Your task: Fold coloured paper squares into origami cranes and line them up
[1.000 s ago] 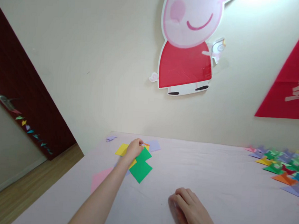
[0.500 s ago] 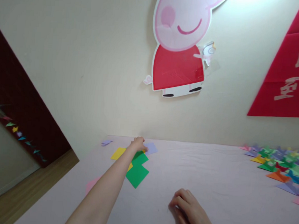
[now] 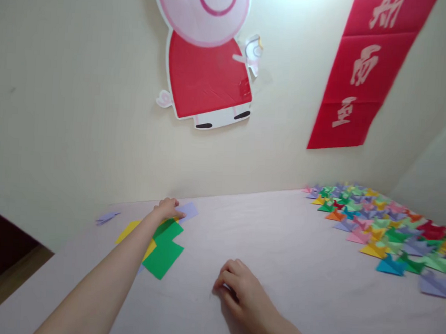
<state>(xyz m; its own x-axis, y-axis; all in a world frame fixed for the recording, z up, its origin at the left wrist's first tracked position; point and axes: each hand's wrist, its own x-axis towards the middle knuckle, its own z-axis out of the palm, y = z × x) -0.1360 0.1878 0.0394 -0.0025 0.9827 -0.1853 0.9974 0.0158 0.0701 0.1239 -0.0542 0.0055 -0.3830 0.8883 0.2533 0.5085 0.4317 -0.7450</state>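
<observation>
My left hand (image 3: 167,209) reaches to the far left part of the table, thumb and fingers apart, touching or hovering just over a purple paper square (image 3: 189,212). Its fingertips are partly hidden, so contact is hard to judge. Beneath the wrist and forearm lie green paper squares (image 3: 163,259) and yellow paper squares (image 3: 128,230), overlapping one another. My right hand (image 3: 240,291) rests on the table nearer to me, its fingers curled loosely in, with nothing visible in them.
A pale cloth covers the table (image 3: 271,240). Rows of colourful folded paper pieces (image 3: 389,227) fill its right side. A folded purple paper (image 3: 107,217) lies at the far left. On the wall behind hang a cartoon pig cutout (image 3: 209,78) and a red banner (image 3: 359,69).
The view has swung to the right, bringing more folded paper pieces into sight. My left hand stays at the purple square, and my right hand stays curled on the table.
</observation>
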